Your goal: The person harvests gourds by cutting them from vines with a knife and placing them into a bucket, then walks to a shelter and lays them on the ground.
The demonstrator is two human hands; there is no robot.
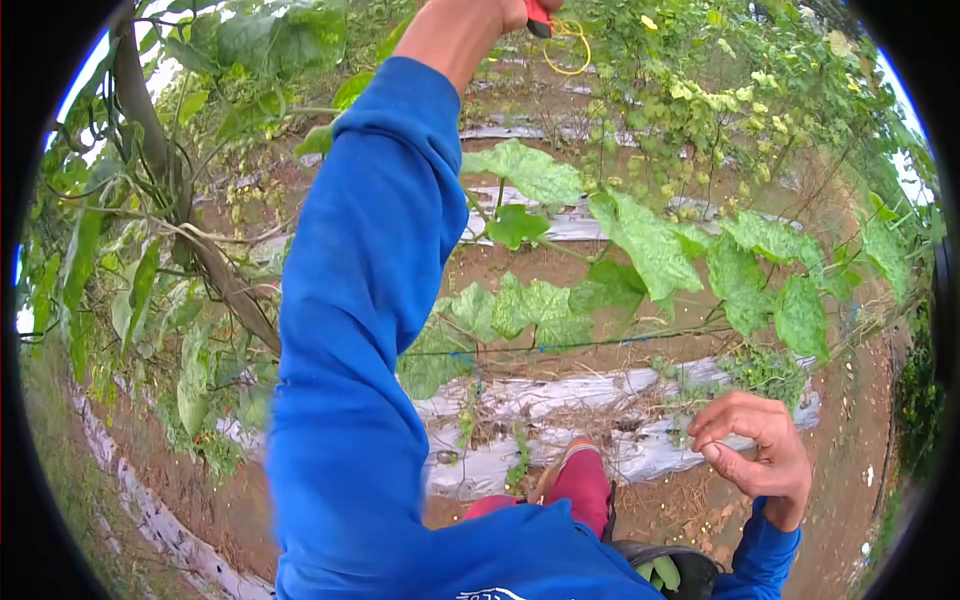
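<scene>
1. My left arm, in a blue sleeve (360,330), fills the middle of the view and reaches up to the top edge. The left hand (492,12) is partly cut off there, closed round a red-handled tool (538,18).
2. Broad, crinkled green vine leaves (645,245) hang along a thin line (560,345) across the middle, between me and the ground.
3. Silvery mulch strips (560,395) lie on the brown soil; I count at least three.
4. My right hand (752,455) hovers low on the right, fingers curled narrowly toward the thumb, with nothing visible in it.
5. A dark bucket (690,572) at the bottom edge holds green pods.
6. The tool is small, red with a dark tip, high above the leaves.
7. A single yellow loop (583,55) dangles just beside the tool.
8. Count: two hands, one tool, one loop, one bucket.
</scene>
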